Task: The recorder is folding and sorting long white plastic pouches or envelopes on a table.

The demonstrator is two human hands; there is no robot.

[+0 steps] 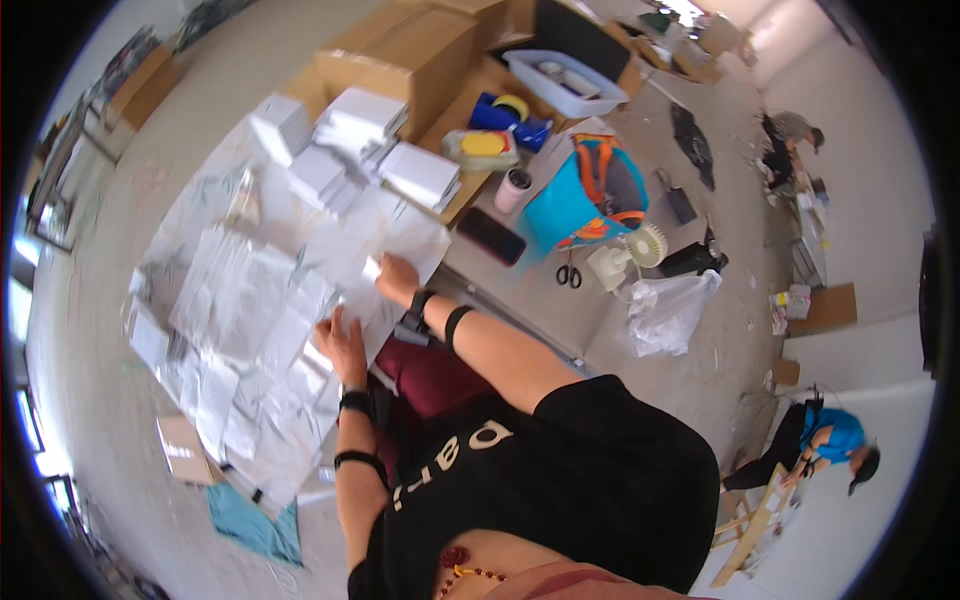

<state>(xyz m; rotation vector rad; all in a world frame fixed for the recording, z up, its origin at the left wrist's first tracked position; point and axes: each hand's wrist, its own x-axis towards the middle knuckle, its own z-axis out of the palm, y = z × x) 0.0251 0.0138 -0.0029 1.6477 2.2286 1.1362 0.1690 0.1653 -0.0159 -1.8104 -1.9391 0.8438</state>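
My right hand [397,278] is closed, its fingertips pinching a small white piece [373,268] whose kind I cannot make out. Just nearer and to the left, my left hand [342,347] hovers with its fingers apart and slightly bent, holding nothing that shows. Both are over a table covered with a white sheet [400,232]. Left of my hands lies a spread of clear plastic bags [228,295]. Several stacks of white boxes or cards [420,175] stand at the far side of the sheet.
Big cardboard boxes [400,55] stand behind the stacks. To the right are a phone [491,237], a pink cup [513,190], scissors [569,275], a blue bag [575,205], a small fan [640,247] and a white plastic bag [672,310]. A person in blue [835,438] works at far right.
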